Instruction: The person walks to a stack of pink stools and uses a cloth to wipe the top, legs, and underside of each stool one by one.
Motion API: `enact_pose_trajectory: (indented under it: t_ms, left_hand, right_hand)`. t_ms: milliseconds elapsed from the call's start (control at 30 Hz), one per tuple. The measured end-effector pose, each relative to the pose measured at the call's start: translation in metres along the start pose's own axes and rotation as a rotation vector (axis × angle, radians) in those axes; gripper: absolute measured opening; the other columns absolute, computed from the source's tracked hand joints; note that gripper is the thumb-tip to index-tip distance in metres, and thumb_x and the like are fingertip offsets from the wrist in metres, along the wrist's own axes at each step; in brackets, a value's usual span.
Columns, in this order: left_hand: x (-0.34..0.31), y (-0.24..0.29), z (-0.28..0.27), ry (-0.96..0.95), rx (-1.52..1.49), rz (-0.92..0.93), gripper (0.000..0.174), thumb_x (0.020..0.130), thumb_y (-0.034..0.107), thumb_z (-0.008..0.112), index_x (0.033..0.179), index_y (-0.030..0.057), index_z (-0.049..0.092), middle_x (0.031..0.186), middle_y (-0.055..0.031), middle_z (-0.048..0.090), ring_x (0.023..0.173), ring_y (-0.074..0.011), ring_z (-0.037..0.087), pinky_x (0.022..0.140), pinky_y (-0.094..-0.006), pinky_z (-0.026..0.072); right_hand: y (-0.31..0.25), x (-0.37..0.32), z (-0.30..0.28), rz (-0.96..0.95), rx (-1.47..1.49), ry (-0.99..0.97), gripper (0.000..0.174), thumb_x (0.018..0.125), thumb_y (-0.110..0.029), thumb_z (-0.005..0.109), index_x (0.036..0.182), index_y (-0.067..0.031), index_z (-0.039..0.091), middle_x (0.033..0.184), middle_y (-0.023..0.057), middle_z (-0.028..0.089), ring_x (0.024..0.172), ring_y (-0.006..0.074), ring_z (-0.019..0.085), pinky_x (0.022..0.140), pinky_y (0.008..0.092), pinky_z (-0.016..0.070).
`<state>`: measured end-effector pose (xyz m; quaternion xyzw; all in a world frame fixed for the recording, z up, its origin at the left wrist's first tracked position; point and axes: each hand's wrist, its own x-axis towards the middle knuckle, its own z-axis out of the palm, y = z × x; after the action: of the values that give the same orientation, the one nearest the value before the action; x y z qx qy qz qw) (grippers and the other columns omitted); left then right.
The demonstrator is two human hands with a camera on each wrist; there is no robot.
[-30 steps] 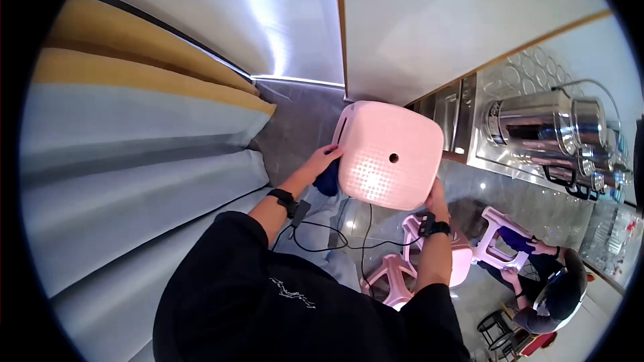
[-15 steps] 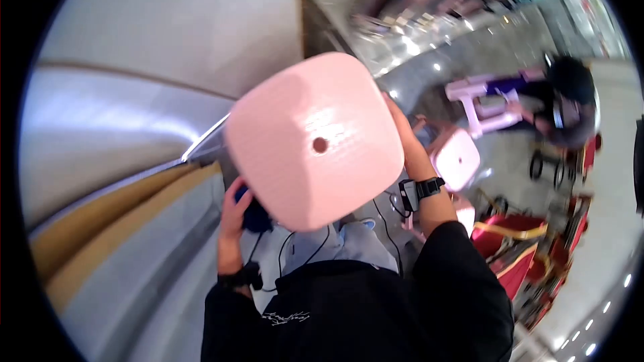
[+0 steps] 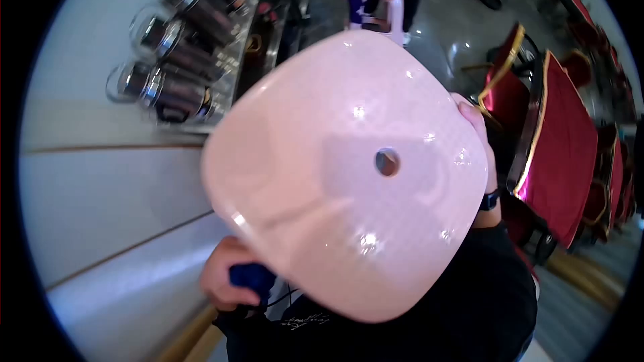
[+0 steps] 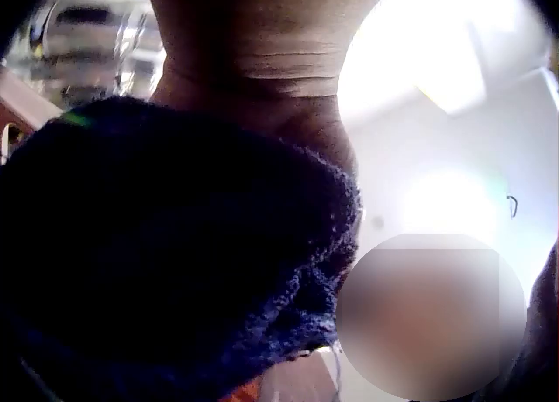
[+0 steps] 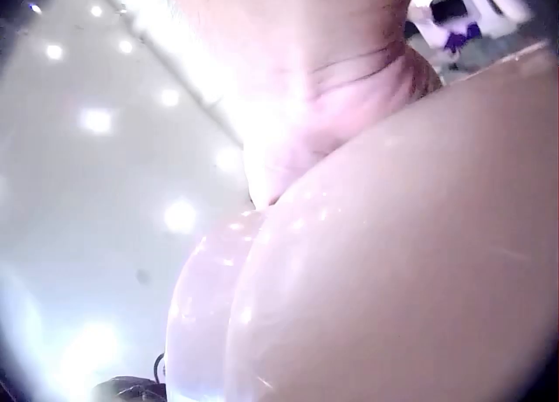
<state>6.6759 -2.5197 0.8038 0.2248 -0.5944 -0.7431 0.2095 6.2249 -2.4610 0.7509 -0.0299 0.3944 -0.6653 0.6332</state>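
Note:
A pink plastic stool (image 3: 302,141) with a round hole in its seat is held up close to the head camera. My right hand (image 3: 475,121) grips its far right side, most of the fingers hidden behind the seat. In the right wrist view, that hand (image 5: 341,114) lies against the rounded edge of the stool (image 5: 393,262). At the stool's lower left edge, my left hand (image 3: 225,271) holds a bunched dark blue cloth (image 3: 251,280). The cloth (image 4: 175,236) fills much of the left wrist view and covers the fingers.
Metal urns (image 3: 178,87) stand on a counter at the left. Ahead, another person handles a second pink stool (image 3: 396,10). Red-covered tables (image 3: 560,147) and red chairs (image 3: 506,87) line the right side. A pale wall panel (image 3: 121,188) is close on the left.
The view has swung round to the right, away from the curtain. The stool has come up nearer the head camera, its seat now facing it. Both hands have risen with it.

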Motion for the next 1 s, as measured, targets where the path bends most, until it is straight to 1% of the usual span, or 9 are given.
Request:
enact_pose_trajectory:
  t_ms: [33,100,133,233,367,467,567,700,1000]
  left_hand:
    - [0.035,0.006,0.009,-0.058,-0.033,-0.174,0.059,0.075,0.042,0.086,0.106,-0.0058,0.072,0.108,-0.0197,0.074,0.103,-0.0283,0.07,0.092,-0.0358,0.0512]
    - [0.084,-0.01,0.047,0.067,-0.1,-0.272,0.054,0.086,0.041,0.077,0.113,-0.004,0.067,0.108,-0.0192,0.074,0.1,-0.026,0.07,0.091,-0.0349,0.0524]
    - [0.109,-0.053,0.028,-0.159,-0.082,-0.336,0.045,0.093,0.033,0.072,0.119,-0.003,0.064,0.107,-0.017,0.073,0.1,-0.0231,0.068,0.092,-0.0334,0.0523]
    - [0.159,-0.153,0.048,-0.034,-0.157,-0.505,0.033,0.1,0.024,0.067,0.118,-0.0038,0.067,0.108,-0.0087,0.07,0.101,-0.0138,0.064,0.09,-0.0287,0.0508]
    - [0.209,-0.304,0.033,-0.231,0.084,-0.807,0.052,0.101,0.045,0.066,0.124,-0.0021,0.066,0.11,-0.0076,0.069,0.099,-0.0137,0.064,0.087,-0.028,0.0513]
    - [0.23,-0.4,0.04,-0.031,0.102,-0.962,0.067,0.099,0.058,0.062,0.13,-0.0019,0.063,0.114,-0.0085,0.069,0.1,-0.0138,0.064,0.086,-0.0285,0.0517]
    - [0.249,-0.482,0.026,-0.017,-0.003,-1.099,0.075,0.097,0.063,0.061,0.135,-0.002,0.061,0.117,-0.0091,0.069,0.101,-0.0141,0.064,0.088,-0.0284,0.0514]
    - [0.238,-0.602,-0.007,-0.073,0.138,-1.09,0.081,0.094,0.066,0.063,0.137,-0.0019,0.059,0.121,-0.0106,0.068,0.109,-0.0179,0.063,0.095,-0.0313,0.05]
    - [0.221,-0.705,-0.051,-0.189,0.225,-1.108,0.072,0.084,0.06,0.078,0.133,0.0091,0.067,0.124,-0.0113,0.07,0.113,-0.0203,0.063,0.099,-0.0332,0.048]
  right_hand:
    - [-0.015,-0.015,-0.017,-0.039,0.036,0.077,0.052,0.097,-0.035,0.067,0.132,0.0033,0.061,0.125,0.0153,0.069,0.112,0.0224,0.067,0.096,0.0312,0.0521]
    - [-0.035,-0.045,-0.054,-0.082,0.051,0.171,0.055,0.097,-0.034,0.065,0.136,0.0036,0.058,0.126,0.0165,0.068,0.114,0.0234,0.067,0.098,0.0315,0.0523]
    - [-0.039,-0.047,-0.092,-0.079,-0.004,0.23,0.063,0.098,-0.035,0.062,0.146,0.004,0.049,0.133,0.0195,0.065,0.116,0.0244,0.066,0.099,0.0339,0.0531]
    - [-0.027,-0.033,-0.229,0.054,-0.197,0.135,0.069,0.099,-0.039,0.06,0.151,0.0033,0.042,0.136,0.0208,0.062,0.118,0.0252,0.066,0.099,0.0362,0.0539]
    - [0.023,-0.014,-0.305,0.171,-0.528,0.219,0.077,0.099,-0.045,0.065,0.155,0.0008,0.037,0.144,0.0169,0.057,0.122,0.0246,0.063,0.102,0.0375,0.0521]
    - [0.081,0.024,-0.365,0.247,-0.394,0.305,0.073,0.098,-0.034,0.07,0.155,-0.0018,0.039,0.143,0.0139,0.057,0.124,0.0224,0.061,0.104,0.0377,0.051]
    - [0.133,0.069,-0.422,0.344,-0.267,0.388,0.07,0.098,-0.029,0.072,0.155,-0.0045,0.04,0.142,0.0121,0.058,0.126,0.0208,0.06,0.105,0.0369,0.05]
    - [0.217,0.108,-0.501,0.336,-0.149,0.386,0.07,0.095,-0.024,0.073,0.155,-0.0075,0.04,0.143,0.0103,0.057,0.128,0.0205,0.058,0.108,0.0367,0.0474]
    - [0.315,0.138,-0.583,0.463,-0.123,0.343,0.095,0.082,-0.012,0.081,0.161,-0.0156,0.03,0.154,0.005,0.048,0.143,0.0209,0.042,0.122,0.0379,0.0275]
